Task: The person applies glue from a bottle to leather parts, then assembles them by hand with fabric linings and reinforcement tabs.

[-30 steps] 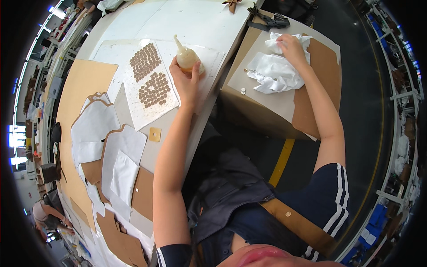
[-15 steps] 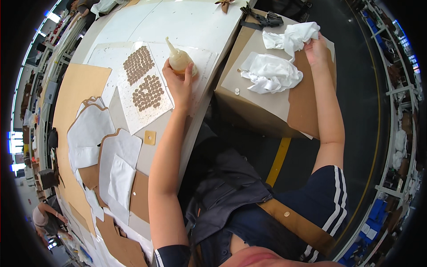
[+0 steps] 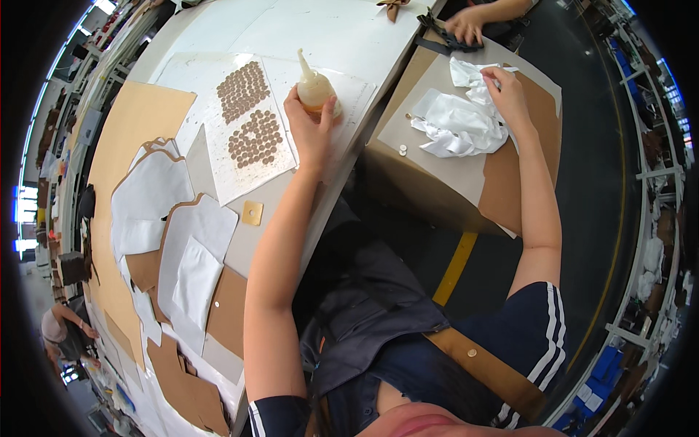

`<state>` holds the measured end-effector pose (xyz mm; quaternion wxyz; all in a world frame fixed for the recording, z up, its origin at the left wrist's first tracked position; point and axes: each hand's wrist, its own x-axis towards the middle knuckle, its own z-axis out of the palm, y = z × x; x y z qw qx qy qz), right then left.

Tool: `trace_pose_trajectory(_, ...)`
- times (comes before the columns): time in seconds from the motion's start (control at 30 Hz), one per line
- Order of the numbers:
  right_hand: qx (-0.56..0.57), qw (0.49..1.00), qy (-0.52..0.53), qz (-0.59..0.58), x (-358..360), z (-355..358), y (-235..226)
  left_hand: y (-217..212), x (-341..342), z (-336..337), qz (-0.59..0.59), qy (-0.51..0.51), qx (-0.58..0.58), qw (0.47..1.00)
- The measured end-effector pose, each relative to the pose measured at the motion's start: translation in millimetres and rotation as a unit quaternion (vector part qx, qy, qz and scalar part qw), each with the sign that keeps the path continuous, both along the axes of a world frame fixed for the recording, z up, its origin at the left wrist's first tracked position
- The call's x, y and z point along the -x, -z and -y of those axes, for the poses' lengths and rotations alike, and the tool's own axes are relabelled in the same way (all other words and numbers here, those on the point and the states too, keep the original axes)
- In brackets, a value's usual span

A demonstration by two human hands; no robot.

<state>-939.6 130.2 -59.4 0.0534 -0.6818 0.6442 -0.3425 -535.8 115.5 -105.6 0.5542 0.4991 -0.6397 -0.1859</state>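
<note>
My left hand [image 3: 312,137] is wrapped around a squeeze bottle [image 3: 316,89] with a long pale nozzle pointing up and amber liquid low inside. The bottle is over the white worktable, beside a white sheet [image 3: 282,162] bearing two groups of small brown discs [image 3: 255,138]. To the right, my right hand [image 3: 510,100] has its fingers bent together at the upper part of a crumpled white cloth [image 3: 473,79]. More white cloth [image 3: 455,124] lies bunched just below it on a cardboard-topped box; where the two pieces divide is unclear.
Another person's hand [image 3: 466,25] reaches over black straps [image 3: 437,38] at the box's far edge. Small white discs [image 3: 403,150] lie on the box [image 3: 422,182]. A tan square with a hole [image 3: 252,213], white fabric pieces [image 3: 149,186] and brown pieces [image 3: 186,386] lie on the table.
My right hand has come down and left, lowering the lifted cloth toward the bunched cloth. Another person's hand has appeared at the black straps. My left hand still grips the bottle.
</note>
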Motion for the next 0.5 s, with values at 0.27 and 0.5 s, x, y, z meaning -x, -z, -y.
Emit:
trace_pose_trajectory(0.27,-0.044,0.99,0.115,-0.075,27.5,53.7,30.5,-4.0,4.5,0.1,-0.028,0.006,-0.007,1.0)
trace_pose_trajectory(0.5,0.101,0.844,0.028,0.526,0.0,38.8,-2.1,0.7,7.3,1.2,0.05,-0.014,-0.015,0.999)
